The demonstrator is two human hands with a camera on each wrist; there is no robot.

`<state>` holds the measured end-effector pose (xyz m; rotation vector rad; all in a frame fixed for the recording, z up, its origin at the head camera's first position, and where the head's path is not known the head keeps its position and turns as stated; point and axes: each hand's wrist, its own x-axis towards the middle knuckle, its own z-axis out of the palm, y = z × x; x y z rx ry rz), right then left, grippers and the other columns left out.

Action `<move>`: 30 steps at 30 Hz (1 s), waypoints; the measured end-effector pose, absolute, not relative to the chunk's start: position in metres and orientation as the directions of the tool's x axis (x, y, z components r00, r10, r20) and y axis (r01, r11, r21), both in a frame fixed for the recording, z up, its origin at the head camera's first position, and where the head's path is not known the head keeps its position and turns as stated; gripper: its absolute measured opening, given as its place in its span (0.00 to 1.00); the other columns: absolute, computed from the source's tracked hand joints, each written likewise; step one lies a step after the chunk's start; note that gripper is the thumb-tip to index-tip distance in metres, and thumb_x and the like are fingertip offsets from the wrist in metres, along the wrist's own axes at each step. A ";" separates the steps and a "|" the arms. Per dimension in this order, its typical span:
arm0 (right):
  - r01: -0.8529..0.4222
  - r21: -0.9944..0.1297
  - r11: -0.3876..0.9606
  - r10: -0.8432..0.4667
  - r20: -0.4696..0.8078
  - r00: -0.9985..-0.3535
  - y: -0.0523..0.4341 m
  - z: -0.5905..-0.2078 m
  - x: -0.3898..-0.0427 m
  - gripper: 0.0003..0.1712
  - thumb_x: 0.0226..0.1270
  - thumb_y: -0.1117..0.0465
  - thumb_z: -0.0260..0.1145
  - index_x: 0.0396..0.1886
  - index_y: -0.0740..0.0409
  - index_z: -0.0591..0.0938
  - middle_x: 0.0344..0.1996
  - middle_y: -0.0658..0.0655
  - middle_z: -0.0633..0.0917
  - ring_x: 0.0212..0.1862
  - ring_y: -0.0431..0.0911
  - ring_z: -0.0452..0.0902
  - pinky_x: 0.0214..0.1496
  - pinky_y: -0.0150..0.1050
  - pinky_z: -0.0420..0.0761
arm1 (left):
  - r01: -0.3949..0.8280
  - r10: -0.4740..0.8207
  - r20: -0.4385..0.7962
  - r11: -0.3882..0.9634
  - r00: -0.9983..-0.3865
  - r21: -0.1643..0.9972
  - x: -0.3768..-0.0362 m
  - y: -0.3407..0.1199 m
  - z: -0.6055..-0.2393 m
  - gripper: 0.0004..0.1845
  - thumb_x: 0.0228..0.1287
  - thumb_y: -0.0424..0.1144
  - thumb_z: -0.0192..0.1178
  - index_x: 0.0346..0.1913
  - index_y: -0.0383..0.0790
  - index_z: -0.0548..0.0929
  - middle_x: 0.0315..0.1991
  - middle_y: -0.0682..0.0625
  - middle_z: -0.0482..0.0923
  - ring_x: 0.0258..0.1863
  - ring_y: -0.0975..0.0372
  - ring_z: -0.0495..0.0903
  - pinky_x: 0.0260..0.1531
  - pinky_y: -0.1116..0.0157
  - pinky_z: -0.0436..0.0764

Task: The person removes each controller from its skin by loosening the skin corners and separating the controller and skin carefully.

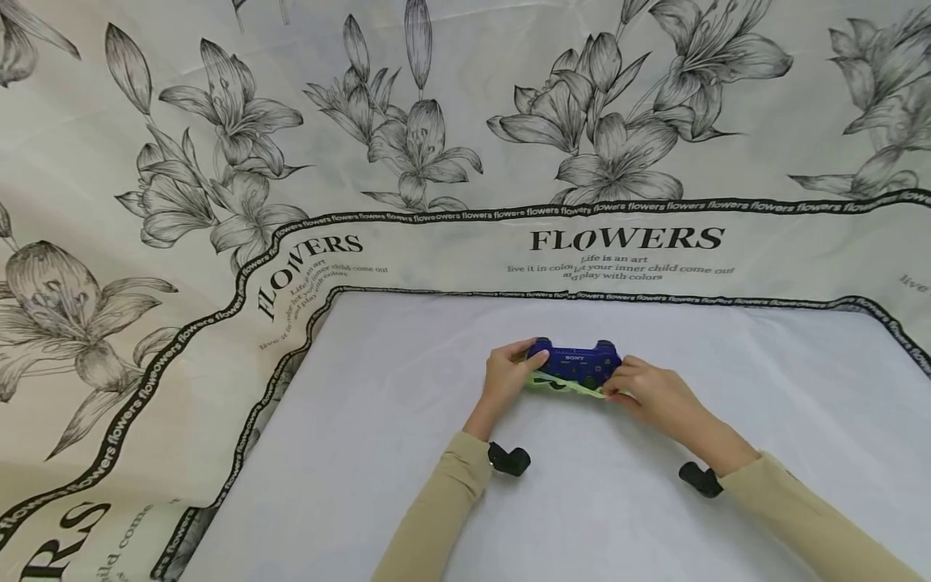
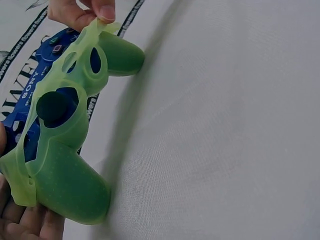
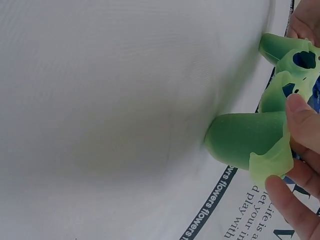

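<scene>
Soft, even light washes your head view, bright across the smooth white cloth surface [image 1: 364,453] and the cream fabric curtain [image 1: 465,56] printed with grey lilies [image 1: 611,158], the pattern skewing toward the left edge in the wide angle. The small pale lettering [image 1: 575,357] on your deep-blue plastic gamepad [image 1: 560,366] reads legibly. Your wrist views run dimmer and greyer: in the left, a blurred-edged shadow [image 2: 126,120] slants beside the translucent lime-green silicone cover [image 2: 75,185]; in the right, broad, faint shade [image 3: 150,150] spreads across the cloth.

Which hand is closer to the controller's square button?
Right. The right hand pinches the green cover near the square button; the left hand holds the controller's opposite end.
</scene>
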<state>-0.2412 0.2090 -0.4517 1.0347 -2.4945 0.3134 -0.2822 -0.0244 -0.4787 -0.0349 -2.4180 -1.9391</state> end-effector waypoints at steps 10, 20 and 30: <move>-0.736 -0.059 0.674 -0.620 0.497 -0.607 0.215 -0.459 -0.238 0.10 0.43 0.67 0.77 0.25 0.50 0.86 0.24 0.43 0.83 0.29 0.37 0.72 0.26 0.31 0.79 | -0.002 0.023 -0.008 0.218 -1.000 0.976 -0.283 -0.026 -0.477 0.22 0.58 0.44 0.68 0.55 0.40 0.83 0.53 0.45 0.82 0.54 0.58 0.82 0.54 0.64 0.80; -0.719 -0.190 0.668 -0.597 0.440 -0.671 0.221 -0.466 -0.241 0.09 0.46 0.68 0.76 0.27 0.52 0.86 0.26 0.44 0.82 0.30 0.36 0.74 0.30 0.30 0.80 | 0.015 0.070 -0.003 0.257 -0.998 0.966 -0.288 -0.033 -0.475 0.23 0.59 0.46 0.67 0.55 0.41 0.82 0.55 0.46 0.82 0.55 0.58 0.80 0.55 0.62 0.79; -0.656 -0.288 0.698 -0.553 0.366 -0.749 0.225 -0.473 -0.241 0.09 0.49 0.66 0.75 0.27 0.49 0.86 0.26 0.42 0.82 0.31 0.36 0.76 0.33 0.33 0.80 | 0.025 0.051 0.012 0.257 -0.999 0.966 -0.289 -0.030 -0.480 0.22 0.58 0.47 0.68 0.54 0.42 0.84 0.52 0.46 0.84 0.52 0.58 0.82 0.52 0.63 0.81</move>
